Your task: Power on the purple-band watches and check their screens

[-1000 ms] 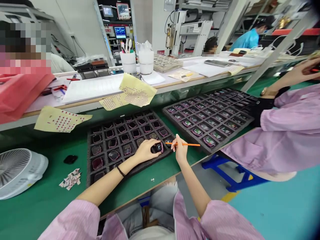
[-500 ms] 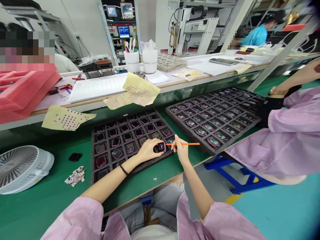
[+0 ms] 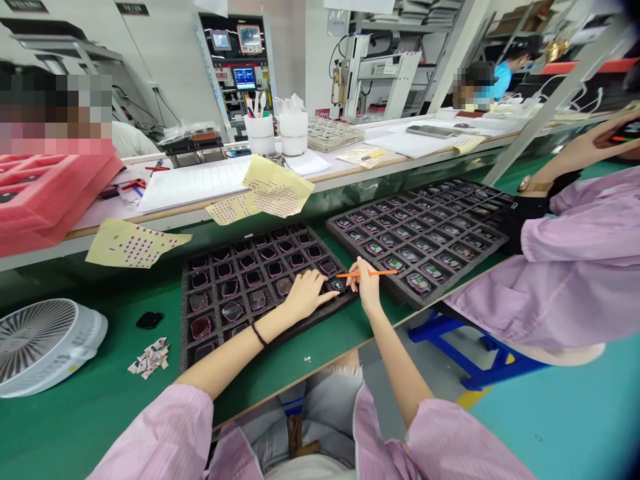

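**Left Fingers at a Dark-Faced Unit, Orange Stick Close Above**

The gray foam tray (image 3: 185,313) is the landmark here. At its right end, near the front corner, lies the unit being handled (image 3: 337,285), a small dark-faced piece with pale marks on its face. It sits in or just over a cell; which of the two, I cannot tell.

The left hand (image 3: 304,293) reaches across the tray's front edge, thumb and forefinger spread to either side of the unit. Whether they pinch it or merely touch it is unclear. The right hand (image 3: 367,285), just beyond the tray's right end, grips a slim orange stick (image 3: 384,273) between thumb and fingers, its tip pointing left, close to the left fingertips and the unit's upper edge. Contact is too small to confirm.

The step in hand looks like fine positioning or close work on this one piece. The next move seems to call for a steady left hand, a light touch with the tip, and care not to scratch the glossy face or catch the cell wall.

Beyond the tray's right end stands a second foam tray (image 3: 351,245); left of the landmark lie a loose black piece (image 3: 149,321) and paper scraps (image 3: 150,358).
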Action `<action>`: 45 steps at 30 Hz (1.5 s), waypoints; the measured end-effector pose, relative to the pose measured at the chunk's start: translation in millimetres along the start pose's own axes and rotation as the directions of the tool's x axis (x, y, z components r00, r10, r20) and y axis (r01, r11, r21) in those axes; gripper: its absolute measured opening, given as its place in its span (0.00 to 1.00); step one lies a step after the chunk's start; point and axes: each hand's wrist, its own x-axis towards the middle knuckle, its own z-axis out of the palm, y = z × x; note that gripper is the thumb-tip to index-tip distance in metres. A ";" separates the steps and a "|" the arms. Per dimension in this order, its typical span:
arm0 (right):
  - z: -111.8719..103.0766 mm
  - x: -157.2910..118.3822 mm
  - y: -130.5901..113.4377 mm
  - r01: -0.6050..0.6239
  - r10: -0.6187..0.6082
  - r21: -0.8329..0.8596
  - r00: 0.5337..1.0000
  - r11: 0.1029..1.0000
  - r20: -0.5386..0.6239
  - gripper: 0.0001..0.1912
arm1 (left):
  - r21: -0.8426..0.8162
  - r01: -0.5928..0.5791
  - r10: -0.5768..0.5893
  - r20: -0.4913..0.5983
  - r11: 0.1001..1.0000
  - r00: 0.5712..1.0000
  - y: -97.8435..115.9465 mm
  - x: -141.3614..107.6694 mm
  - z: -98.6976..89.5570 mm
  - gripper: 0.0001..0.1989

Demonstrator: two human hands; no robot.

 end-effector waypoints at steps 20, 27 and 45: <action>-4.5 11.7 17.3 0.057 -0.022 0.096 0.943 0.994 -0.332 0.29 | -0.616 0.014 0.051 0.089 0.788 0.995 -35.4 49.0 20.0 0.15; -4.0 10.9 17.6 0.061 -0.020 0.125 0.951 0.990 -0.309 0.29 | -0.674 0.012 0.046 0.069 0.739 0.997 -38.3 50.8 26.2 0.16; -2.1 9.4 20.0 0.130 -0.110 0.054 0.954 0.990 -0.279 0.28 | -0.677 -0.067 0.101 0.011 0.733 0.995 -40.0 50.6 30.6 0.12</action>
